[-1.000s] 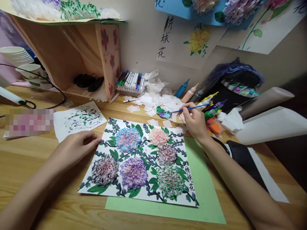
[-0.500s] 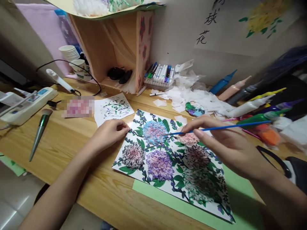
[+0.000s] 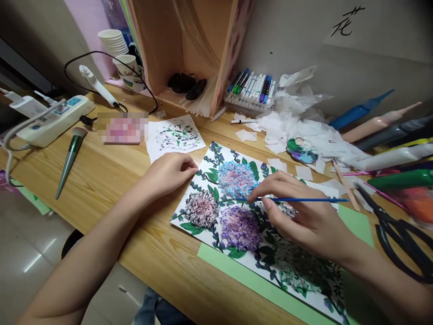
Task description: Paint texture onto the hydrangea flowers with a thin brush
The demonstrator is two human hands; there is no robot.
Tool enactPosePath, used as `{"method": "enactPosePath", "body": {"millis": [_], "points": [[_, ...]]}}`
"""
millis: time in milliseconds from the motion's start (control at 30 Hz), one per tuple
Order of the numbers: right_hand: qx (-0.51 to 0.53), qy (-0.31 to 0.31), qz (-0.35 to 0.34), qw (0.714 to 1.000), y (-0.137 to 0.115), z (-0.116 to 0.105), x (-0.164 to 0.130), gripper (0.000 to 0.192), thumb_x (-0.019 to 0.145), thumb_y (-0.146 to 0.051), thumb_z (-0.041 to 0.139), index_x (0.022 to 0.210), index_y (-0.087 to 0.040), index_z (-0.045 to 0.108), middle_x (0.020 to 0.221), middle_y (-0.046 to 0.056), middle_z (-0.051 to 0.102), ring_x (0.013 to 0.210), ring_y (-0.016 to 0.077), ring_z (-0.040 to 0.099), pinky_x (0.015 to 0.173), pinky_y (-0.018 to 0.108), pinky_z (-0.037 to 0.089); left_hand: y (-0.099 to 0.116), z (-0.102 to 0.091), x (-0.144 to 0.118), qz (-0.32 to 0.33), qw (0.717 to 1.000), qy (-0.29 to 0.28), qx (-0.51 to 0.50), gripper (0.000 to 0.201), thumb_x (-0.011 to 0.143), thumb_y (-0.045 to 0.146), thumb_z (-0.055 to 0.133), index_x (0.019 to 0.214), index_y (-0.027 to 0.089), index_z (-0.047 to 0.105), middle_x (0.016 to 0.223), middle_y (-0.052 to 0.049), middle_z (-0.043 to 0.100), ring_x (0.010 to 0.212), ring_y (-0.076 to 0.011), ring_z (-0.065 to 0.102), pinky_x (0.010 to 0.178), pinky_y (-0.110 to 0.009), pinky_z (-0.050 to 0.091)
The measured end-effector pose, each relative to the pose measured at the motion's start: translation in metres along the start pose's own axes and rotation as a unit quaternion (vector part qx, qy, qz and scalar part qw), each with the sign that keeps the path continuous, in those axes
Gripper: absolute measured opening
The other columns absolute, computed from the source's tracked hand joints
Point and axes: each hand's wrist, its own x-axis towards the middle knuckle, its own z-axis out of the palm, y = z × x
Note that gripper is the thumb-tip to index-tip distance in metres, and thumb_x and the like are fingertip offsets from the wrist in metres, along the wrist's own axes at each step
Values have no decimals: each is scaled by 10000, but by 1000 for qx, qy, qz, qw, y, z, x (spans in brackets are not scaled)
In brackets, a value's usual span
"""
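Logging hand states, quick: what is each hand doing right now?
Left hand: holds nothing, fingers curled, pressing on the flower painting edge.
Right hand: closed on the blue paintbrush.

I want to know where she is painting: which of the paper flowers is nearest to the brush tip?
The blue-and-pink flower at the top of the sheet; the brush tip lies just under it. The purple and black-pink flowers sit lower.
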Motion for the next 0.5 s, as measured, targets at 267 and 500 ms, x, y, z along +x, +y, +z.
{"method": "enactPosePath", "body": {"millis": [267,500], "points": [[-4,-9,-6,1000,1,3,2,137,843,-168,476,885,-225,593,802,32,625,773,173,562,661,323,448,2,0,0,3,1000,7,10,262,800,363,488,855,193,680,919,-49,697,828,-194,602,676,-282,424],[-1,-5,-7,1000,1,0,2,140,844,-173,474,899,-231,589,813,39,624,786,183,568,661,332,445,3,-1,-1,0,1000,0,10,286,798,375,475,867,191,682,926,-56,696,818,-194,600,672,-287,423]]}}
